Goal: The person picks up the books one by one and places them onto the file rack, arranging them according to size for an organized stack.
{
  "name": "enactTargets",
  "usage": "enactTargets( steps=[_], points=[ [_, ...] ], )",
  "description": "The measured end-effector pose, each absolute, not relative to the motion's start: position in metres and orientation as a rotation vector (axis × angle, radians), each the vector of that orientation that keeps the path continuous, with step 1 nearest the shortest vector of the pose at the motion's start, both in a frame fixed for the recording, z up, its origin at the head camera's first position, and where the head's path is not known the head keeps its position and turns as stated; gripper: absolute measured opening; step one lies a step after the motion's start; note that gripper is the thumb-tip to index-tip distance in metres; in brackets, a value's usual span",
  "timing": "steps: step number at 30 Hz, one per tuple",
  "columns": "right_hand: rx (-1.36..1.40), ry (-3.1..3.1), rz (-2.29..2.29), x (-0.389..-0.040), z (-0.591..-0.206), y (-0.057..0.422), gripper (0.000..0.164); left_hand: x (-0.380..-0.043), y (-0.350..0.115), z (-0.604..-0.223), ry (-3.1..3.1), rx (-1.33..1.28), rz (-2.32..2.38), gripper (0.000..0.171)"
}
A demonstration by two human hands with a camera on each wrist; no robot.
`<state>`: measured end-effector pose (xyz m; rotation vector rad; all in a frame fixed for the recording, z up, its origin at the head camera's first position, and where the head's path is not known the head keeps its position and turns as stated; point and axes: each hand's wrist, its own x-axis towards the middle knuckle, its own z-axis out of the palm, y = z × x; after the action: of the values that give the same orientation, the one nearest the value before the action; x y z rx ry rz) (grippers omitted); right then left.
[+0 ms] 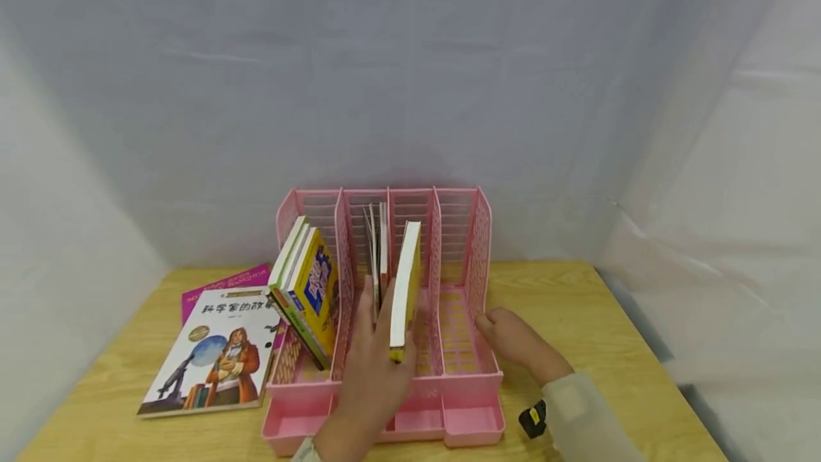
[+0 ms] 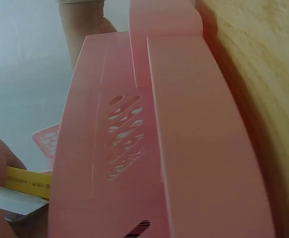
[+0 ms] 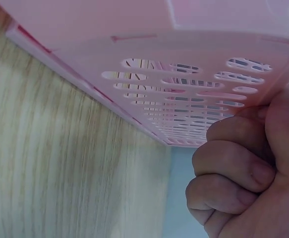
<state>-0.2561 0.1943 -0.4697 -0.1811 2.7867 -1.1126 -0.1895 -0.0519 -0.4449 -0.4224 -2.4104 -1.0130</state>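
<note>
A pink desktop file rack (image 1: 410,385) with upright dividers stands on the table. My left hand (image 1: 375,373) grips a thick book (image 1: 404,291) with white page edges and a yellow cover, held upright over the rack's middle compartments. In the left wrist view the yellow book (image 2: 28,183) shows between the fingers, past the rack's front. My right hand (image 1: 513,337) pinches the front edge of the rack's right side wall (image 1: 482,255). The right wrist view has the right hand (image 3: 243,173) with its fingers curled at that wall's edge. Thin books (image 1: 378,241) stand behind my left fingers.
Several books (image 1: 317,291) lean left in the leftmost compartment. Left of the rack, a white book (image 1: 218,355) with a picture of a person lies on a magenta book (image 1: 227,281). A small black object (image 1: 533,419) is by the right sleeve. Pale sheeting hangs behind the wooden table (image 1: 577,305).
</note>
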Motion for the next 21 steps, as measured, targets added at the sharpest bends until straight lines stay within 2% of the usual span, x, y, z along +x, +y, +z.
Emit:
enactTargets(
  steps=[3,7,9,14,17,19,21],
  points=[
    [-0.167,2.763,-1.151,-0.257,-0.469,0.194,0.047,-0.194,-0.052,-0.442,-2.392,-0.389,-1.018,0.095],
    [-0.177,2.736,-1.180,-0.257,-0.470,0.195,0.046,-0.203,-0.055,-0.437,-2.312,-0.366,-0.943,0.064],
    [-0.191,2.729,-1.187,-0.258,-0.471,0.195,0.047,-0.206,-0.059,-0.435,-2.288,-0.354,-0.886,0.054],
    [-0.220,2.717,-1.209,-0.259,-0.472,0.195,0.049,-0.209,-0.070,-0.432,-2.241,-0.368,-0.793,0.067],
    [-0.217,2.706,-1.229,-0.258,-0.473,0.194,0.050,-0.210,-0.079,-0.427,-2.128,-0.471,-0.762,0.076],
    [-0.212,2.699,-1.238,-0.258,-0.473,0.194,0.050,-0.211,-0.086,-0.418,-2.069,-0.589,-0.702,0.075],
    [-0.204,2.700,-1.244,-0.257,-0.474,0.193,0.050,-0.215,-0.095,-0.403,-2.058,-0.728,-0.598,0.066]
  ],
)
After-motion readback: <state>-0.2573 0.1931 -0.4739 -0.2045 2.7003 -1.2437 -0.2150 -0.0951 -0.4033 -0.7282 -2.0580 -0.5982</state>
